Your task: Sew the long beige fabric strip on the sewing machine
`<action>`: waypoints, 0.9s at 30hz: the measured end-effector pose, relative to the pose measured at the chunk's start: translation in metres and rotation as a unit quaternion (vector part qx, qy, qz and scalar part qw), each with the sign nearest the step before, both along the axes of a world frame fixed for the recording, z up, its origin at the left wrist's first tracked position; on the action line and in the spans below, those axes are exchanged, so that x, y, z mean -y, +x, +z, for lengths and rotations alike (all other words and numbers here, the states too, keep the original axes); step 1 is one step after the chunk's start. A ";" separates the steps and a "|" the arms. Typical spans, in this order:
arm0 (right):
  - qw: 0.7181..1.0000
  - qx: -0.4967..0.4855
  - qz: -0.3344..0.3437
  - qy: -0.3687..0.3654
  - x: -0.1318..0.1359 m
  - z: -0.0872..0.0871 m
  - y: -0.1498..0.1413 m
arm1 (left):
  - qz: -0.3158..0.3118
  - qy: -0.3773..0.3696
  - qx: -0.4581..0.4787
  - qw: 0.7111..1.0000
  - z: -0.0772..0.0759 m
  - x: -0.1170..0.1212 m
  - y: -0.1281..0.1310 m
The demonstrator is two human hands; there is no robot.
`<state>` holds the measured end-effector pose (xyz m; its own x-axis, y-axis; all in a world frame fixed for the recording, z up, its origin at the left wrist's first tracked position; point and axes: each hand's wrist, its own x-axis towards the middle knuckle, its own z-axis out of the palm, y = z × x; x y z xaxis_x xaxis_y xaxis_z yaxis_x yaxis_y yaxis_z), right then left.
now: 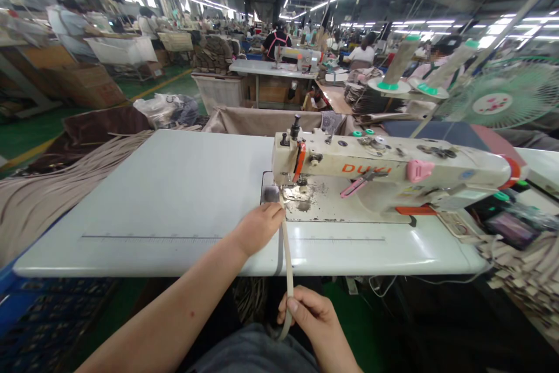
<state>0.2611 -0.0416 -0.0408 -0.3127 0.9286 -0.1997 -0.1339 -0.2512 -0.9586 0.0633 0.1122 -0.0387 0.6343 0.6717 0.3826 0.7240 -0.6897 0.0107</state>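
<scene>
A narrow beige fabric strap [287,256] runs from under the needle area of a white sewing machine [323,163] down over the table's front edge. My left hand [264,224] rests on the table just in front of the presser foot, its fingers closed on the strap there. Below the table edge, my right hand [308,312] pinches the same strap between thumb and fingers. The strap's lower end curves toward my lap. The needle itself is too small to make out.
A white table [196,187] with a printed ruler line carries the machine. Bundled beige straps [87,169] lie at the left, more strips [528,274] at the right. Thread cones [399,61] and a fan [502,96] stand behind right. People work at other tables further back.
</scene>
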 end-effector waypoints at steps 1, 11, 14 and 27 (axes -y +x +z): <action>1.000 0.000 0.000 0.001 0.000 -0.002 0.000 | -0.001 0.002 0.000 1.000 0.000 0.000 0.000; 0.999 0.028 0.012 0.017 -0.002 -0.004 0.001 | 0.002 -0.033 0.014 0.999 -0.002 -0.002 0.002; 0.999 0.029 0.021 0.011 -0.002 0.001 0.003 | 0.010 -0.042 0.025 0.999 -0.004 -0.004 0.003; 0.998 0.007 0.038 0.041 -0.004 -0.016 0.006 | 0.031 -0.028 0.053 0.998 -0.001 -0.005 0.007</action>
<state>0.2676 -0.0378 -0.0573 -0.3799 0.9159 -0.1293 -0.1034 -0.1809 -0.9780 0.0700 0.1174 -0.0396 0.5487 0.7306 0.4063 0.7579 -0.6399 0.1270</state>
